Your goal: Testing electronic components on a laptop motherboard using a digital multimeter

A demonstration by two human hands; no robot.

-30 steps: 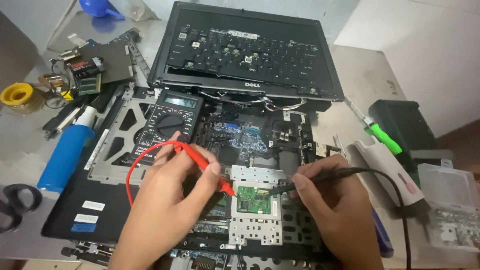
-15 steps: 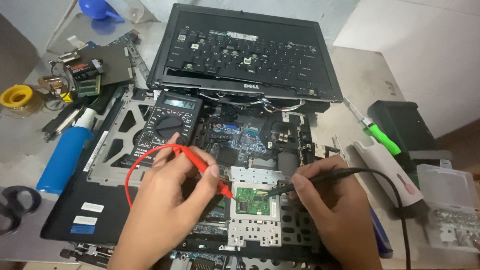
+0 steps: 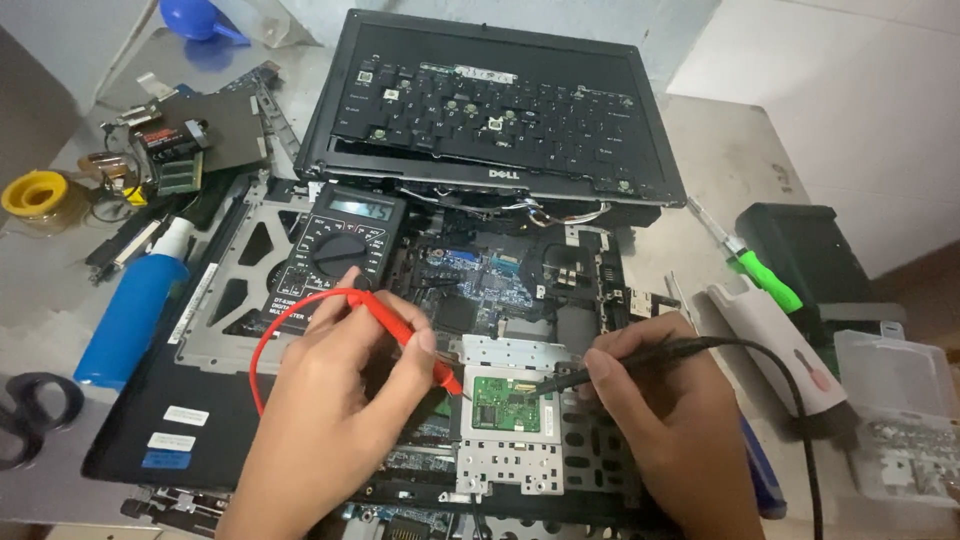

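My left hand [image 3: 340,400] holds a red multimeter probe [image 3: 405,335], its tip at the left edge of a small green circuit board [image 3: 505,405]. My right hand [image 3: 670,420] holds a black probe [image 3: 610,362] whose tip touches the board's upper right corner. The board sits on a perforated metal plate [image 3: 505,460] inside an opened laptop base [image 3: 480,270]. A black digital multimeter [image 3: 340,245] lies on the laptop's left part, its red lead looping to my left hand.
The detached keyboard panel [image 3: 490,110] leans at the back. A blue spray can [image 3: 135,310], scissors [image 3: 30,415], a yellow solder roll [image 3: 35,195] and loose parts lie left. Right are a green-handled screwdriver [image 3: 760,270], a white tool [image 3: 780,345] and a clear plastic box [image 3: 895,400].
Both hands keep the probes on the small green board. The view has shifted only slightly.
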